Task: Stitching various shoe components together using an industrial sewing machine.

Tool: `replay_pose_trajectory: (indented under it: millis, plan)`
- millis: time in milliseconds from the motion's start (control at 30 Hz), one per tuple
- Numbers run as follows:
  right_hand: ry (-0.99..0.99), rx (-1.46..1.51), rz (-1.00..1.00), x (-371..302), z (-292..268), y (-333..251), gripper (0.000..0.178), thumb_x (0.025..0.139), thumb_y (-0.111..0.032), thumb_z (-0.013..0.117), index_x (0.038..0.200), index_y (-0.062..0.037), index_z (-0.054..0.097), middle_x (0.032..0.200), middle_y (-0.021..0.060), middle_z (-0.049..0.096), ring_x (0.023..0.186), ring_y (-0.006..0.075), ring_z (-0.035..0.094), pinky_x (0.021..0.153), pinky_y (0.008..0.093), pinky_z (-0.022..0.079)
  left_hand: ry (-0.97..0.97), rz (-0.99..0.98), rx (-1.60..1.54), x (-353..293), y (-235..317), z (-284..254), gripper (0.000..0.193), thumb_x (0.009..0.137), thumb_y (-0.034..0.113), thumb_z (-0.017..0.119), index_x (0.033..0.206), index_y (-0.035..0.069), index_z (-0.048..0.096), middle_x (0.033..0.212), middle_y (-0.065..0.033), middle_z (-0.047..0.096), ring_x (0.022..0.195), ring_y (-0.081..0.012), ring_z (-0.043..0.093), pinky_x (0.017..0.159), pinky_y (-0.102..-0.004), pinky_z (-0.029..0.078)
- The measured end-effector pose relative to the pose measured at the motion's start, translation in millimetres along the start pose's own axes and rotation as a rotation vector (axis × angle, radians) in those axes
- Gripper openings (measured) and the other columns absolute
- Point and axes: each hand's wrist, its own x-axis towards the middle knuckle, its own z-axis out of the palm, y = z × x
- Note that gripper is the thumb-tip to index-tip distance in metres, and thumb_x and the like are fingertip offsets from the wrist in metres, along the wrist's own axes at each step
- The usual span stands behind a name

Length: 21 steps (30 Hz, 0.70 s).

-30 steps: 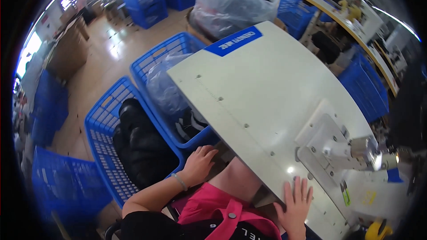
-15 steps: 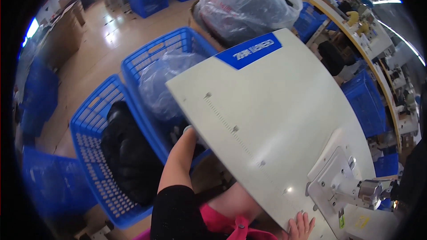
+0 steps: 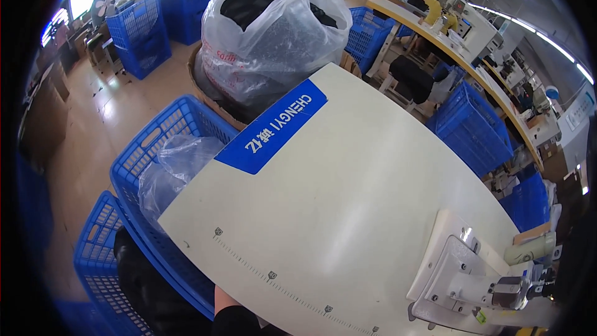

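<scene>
My left forearm (image 3: pixel 225 299), in a black sleeve, reaches down past the left edge of a pale sewing machine table (image 3: pixel 323 205). The hand itself is hidden under that edge, beside a blue basket (image 3: pixel 127 168) that holds a clear plastic bag (image 3: pixel 180 158). What the left hand touches cannot be seen. My right hand is out of view. On the table's right part sits the machine's metal plate and presser assembly (image 3: pixel 460 274). A printed scale and a blue label (image 3: pixel 273 127) mark the table top.
A second blue basket (image 3: pixel 93 236) with black fabric (image 3: pixel 146 280) stands at the lower left. Beyond the table, a large clear bag (image 3: pixel 273 43) of black material sits in a carton. Stacked blue crates (image 3: pixel 140 37), a black-seated stool (image 3: pixel 410 78) and a long workbench (image 3: pixel 429 28) stand farther off.
The view has swung upward and right, so table and baskets sit lower and farther left. The right hand on the table's near edge has left the picture; the left forearm now shows only slightly.
</scene>
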Motion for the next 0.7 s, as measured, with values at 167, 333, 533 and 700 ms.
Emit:
replay_pose_trajectory:
  millis: [167, 333, 533, 700]
  plan:
    - [0.027, 0.011, 0.028, 12, -2, 0, 0.036, 0.082, -0.012, 0.072, 0.116, -0.0136, 0.062, 0.128, 0.0138, 0.060, 0.119, 0.0362, 0.055, 0.104, 0.0645, 0.036, 0.035, 0.046, -0.034, -17, 39, -12, 0.033, 0.084, 0.029, 0.058, 0.104, 0.004, 0.065, 0.104, -0.0137, 0.067, 0.099, -0.0279, 0.064, 0.088, -0.0419, 0.050]
    - [0.049, 0.003, 0.034, 22, -7, -2, 0.038, 0.083, -0.012, 0.070, 0.119, -0.0123, 0.061, 0.131, 0.0134, 0.059, 0.122, 0.0351, 0.053, 0.106, 0.0609, 0.035, 0.038, 0.119, -0.090, -32, 83, -8, 0.033, 0.084, 0.029, 0.058, 0.103, 0.004, 0.065, 0.103, -0.0133, 0.067, 0.099, -0.0276, 0.064, 0.088, -0.0420, 0.050]
    - [0.058, 0.007, -0.002, 16, -4, -2, 0.038, 0.083, -0.014, 0.070, 0.120, -0.0121, 0.062, 0.134, 0.0139, 0.057, 0.124, 0.0338, 0.052, 0.106, 0.0592, 0.035, 0.032, 0.217, -0.226, -28, 120, 8, 0.032, 0.084, 0.029, 0.058, 0.103, 0.004, 0.065, 0.103, -0.0127, 0.067, 0.098, -0.0272, 0.063, 0.088, -0.0421, 0.050]
    - [0.085, -0.024, 0.008, 12, 0, -8, 0.038, 0.082, -0.015, 0.073, 0.118, -0.0129, 0.063, 0.130, 0.0130, 0.061, 0.122, 0.0333, 0.053, 0.104, 0.0586, 0.037, 0.056, 0.182, -0.356, -36, 106, 14, 0.032, 0.084, 0.029, 0.058, 0.103, 0.004, 0.065, 0.103, -0.0123, 0.067, 0.098, -0.0268, 0.063, 0.088, -0.0422, 0.050]
